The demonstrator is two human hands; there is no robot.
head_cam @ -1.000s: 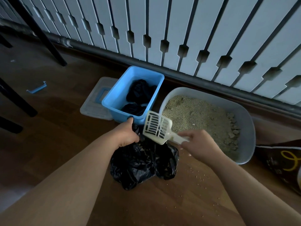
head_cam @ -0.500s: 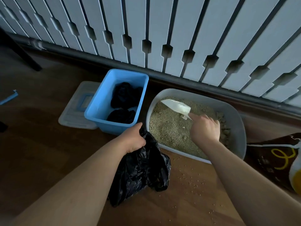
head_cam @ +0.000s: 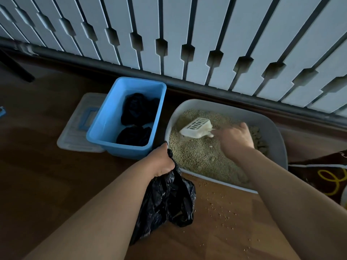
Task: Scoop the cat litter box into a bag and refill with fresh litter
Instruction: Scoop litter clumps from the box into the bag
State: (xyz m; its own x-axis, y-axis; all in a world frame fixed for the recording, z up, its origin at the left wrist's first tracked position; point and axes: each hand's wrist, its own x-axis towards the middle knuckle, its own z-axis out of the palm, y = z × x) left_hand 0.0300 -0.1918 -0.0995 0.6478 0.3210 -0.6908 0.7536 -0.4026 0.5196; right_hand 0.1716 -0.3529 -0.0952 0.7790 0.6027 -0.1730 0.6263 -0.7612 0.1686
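Litter box (head_cam: 216,106) on right, full of litter (head_cam: 195,158). My R hand (head_cam: 234,139) grips the scoop (head_cam: 197,128) handle, head low at far-left. L hand (head_cam: 161,162) clutches the black bag (head_cam: 169,201) by the box's near-left rim. Blue bin (head_cam: 112,119) on left holds black bundles (head_cam: 139,109). Floor (head_cam: 234,237) near me is open w/ stray grains.

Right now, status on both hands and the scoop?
Left hand grips black bag beside litter box. Right hand holds scoop, edge at the litter. Nothing blocking; spilled grains on floor.

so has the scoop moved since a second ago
Yes. The scoop went from over the black bag, outside the litter box, to inside the box, its front edge down on the litter near the left wall; the right hand holds it.
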